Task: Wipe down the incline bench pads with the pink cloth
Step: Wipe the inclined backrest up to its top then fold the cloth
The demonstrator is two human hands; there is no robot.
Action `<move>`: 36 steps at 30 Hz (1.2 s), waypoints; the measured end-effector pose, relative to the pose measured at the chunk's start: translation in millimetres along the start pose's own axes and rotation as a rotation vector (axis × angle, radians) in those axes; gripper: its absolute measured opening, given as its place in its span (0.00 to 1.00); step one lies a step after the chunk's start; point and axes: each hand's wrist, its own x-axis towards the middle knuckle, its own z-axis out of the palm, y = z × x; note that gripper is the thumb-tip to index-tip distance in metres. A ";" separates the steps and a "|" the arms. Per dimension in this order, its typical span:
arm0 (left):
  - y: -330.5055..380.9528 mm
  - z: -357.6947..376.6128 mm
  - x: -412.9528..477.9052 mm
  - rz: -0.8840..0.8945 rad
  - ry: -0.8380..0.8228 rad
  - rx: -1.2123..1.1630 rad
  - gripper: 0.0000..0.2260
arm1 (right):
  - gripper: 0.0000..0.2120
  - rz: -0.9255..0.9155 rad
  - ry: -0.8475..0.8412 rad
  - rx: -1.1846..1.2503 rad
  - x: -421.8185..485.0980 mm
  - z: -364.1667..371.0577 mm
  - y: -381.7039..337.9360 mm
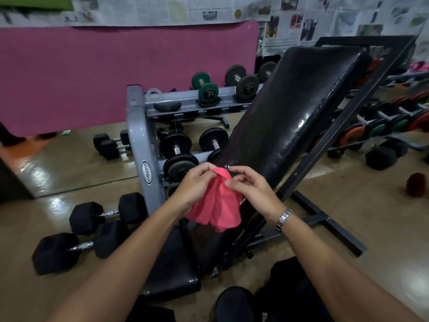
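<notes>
The pink cloth [217, 205] hangs in front of me, pinched at its top edge by both hands. My left hand [195, 184] grips its upper left corner and my right hand [250, 189], with a metal watch on the wrist, grips its upper right. Behind the cloth rises the glossy black incline back pad [292, 112], tilted up and away to the right. The black seat pad [171, 266] lies low, below my left forearm. The cloth hangs over the gap between the two pads, just in front of the back pad's lower end; contact cannot be told.
A grey dumbbell rack [141, 140] with several dumbbells stands just left of the bench. Black hex dumbbells [92, 228] lie on the floor at lower left. The bench's black steel frame [325, 219] spreads to the right. More weights [383, 129] sit at far right.
</notes>
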 end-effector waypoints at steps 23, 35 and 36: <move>-85.6 -3.6 -24.9 -0.273 -0.104 0.063 0.11 | 0.12 0.258 -0.229 -0.330 -2.4 -26.7 52.1; -187.9 27.9 -63.5 -0.627 -0.353 0.074 0.07 | 0.05 0.764 -0.345 -0.325 -54.4 -48.1 158.9; -200.2 33.2 -67.9 -0.659 -0.361 0.075 0.08 | 0.04 0.781 -0.333 -0.335 -61.7 -45.9 169.8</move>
